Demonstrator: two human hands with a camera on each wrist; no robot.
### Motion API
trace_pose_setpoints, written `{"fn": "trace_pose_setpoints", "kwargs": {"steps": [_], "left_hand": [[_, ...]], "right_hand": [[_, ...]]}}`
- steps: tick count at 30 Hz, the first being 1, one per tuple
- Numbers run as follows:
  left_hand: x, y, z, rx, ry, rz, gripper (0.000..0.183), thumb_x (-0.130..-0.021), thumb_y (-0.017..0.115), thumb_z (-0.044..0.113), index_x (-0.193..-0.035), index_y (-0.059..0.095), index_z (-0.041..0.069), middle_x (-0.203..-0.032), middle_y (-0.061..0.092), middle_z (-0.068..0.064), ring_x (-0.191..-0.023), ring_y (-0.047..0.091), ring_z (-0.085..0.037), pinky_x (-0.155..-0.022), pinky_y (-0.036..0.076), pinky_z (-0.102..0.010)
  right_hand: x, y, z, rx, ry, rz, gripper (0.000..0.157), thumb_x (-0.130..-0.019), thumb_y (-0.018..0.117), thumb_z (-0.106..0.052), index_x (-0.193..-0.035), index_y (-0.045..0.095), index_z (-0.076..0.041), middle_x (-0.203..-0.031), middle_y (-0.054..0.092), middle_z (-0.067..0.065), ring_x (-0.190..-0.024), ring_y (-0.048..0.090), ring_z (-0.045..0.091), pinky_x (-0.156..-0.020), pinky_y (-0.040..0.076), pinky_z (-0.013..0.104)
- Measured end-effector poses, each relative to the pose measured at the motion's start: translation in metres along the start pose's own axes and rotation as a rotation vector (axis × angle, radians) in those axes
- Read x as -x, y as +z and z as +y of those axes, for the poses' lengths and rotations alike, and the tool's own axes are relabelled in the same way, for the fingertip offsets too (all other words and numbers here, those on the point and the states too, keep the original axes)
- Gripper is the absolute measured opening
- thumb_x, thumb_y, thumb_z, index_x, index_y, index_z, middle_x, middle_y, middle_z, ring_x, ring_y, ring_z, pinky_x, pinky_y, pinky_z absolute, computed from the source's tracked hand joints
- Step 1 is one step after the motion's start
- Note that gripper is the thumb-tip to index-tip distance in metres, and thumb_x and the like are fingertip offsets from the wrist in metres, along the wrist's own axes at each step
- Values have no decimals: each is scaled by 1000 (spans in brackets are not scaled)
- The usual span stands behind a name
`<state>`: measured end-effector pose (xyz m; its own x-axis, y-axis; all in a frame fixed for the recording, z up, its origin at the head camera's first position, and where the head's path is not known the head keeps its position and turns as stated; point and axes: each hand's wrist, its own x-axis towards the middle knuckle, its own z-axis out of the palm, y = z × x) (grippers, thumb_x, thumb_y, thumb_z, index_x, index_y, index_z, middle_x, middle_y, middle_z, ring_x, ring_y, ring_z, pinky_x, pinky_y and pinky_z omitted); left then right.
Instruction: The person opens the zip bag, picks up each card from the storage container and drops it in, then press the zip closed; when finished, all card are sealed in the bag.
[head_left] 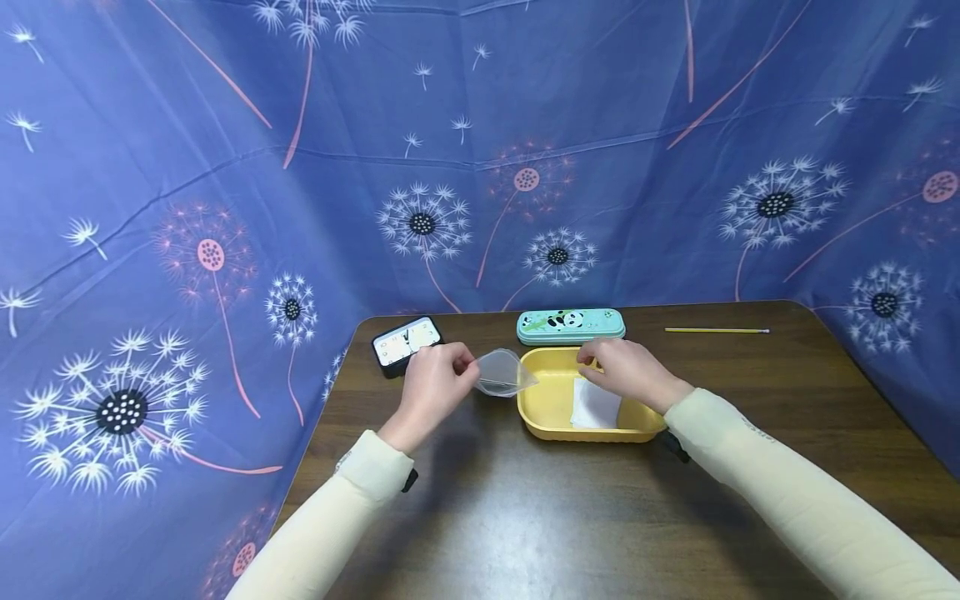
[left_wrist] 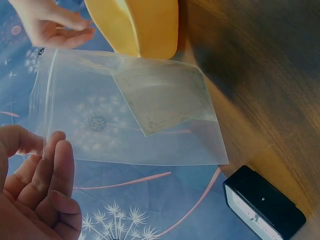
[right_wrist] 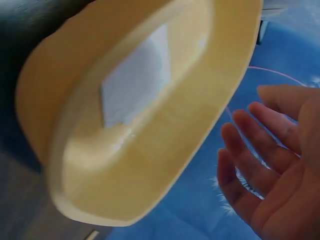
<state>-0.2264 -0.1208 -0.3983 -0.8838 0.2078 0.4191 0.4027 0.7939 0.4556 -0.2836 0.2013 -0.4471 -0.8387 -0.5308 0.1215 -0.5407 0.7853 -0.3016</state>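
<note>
My left hand [head_left: 435,385] pinches a clear zip bag [head_left: 504,372] near its zip end, held up left of the yellow basket [head_left: 543,398]. Through the plastic in the left wrist view shows a flat greyish square sheet [left_wrist: 162,97], tilted inside the bag [left_wrist: 95,145]. My right hand [head_left: 633,372] hovers over the basket with nothing in it; its fingers [right_wrist: 245,145] are loosely bent in the right wrist view. Below it, a white square sheet [head_left: 596,406] lies on the basket's floor.
Behind the basket stands a mint pencil case [head_left: 570,327] with a panda design. A black-framed clock [head_left: 407,343] sits at the back left, close to my left hand. A yellow pencil [head_left: 716,331] lies at the back right. Patterned blue cloth [head_left: 637,208] hangs behind the wooden table [head_left: 487,517].
</note>
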Motion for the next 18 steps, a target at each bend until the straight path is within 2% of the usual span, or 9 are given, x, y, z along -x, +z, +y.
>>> {"fn": "trace_pose_setpoints", "kwargs": {"steps": [3,11,14,18], "left_hand": [[0,0,0,6,-2,-1,13,-88,69,10,-78,75,17,-65,64,11,-53,55,-6,-53,46,-30],[0,0,1,3,0,0,14,-87,69,10,-77,75,17,-64,63,12,-52,54,-6,-53,46,-30],[0,-1,1,4,0,0,14,-87,69,10,-78,75,17,-64,63,12,-52,55,-6,-53,46,-30],[0,-1,2,3,2,2,13,-87,69,9,-78,75,17,-64,64,11,-53,55,-6,-53,46,-30]], "right_hand": [[1,9,10,10,26,-42,26,-93,78,-18,-114,77,-3,-107,75,7,-99,71,27,-85,56,49],[7,26,31,38,29,-143,38,-88,83,-22,-112,74,6,-107,73,18,-97,71,33,-87,56,49],[9,30,34,34,57,-207,50,-86,86,-28,-116,71,9,-111,70,22,-102,68,37,-92,53,50],[12,33,35,21,106,-302,71,-83,86,-42,-126,65,12,-124,63,29,-114,61,42,-100,48,54]]}}
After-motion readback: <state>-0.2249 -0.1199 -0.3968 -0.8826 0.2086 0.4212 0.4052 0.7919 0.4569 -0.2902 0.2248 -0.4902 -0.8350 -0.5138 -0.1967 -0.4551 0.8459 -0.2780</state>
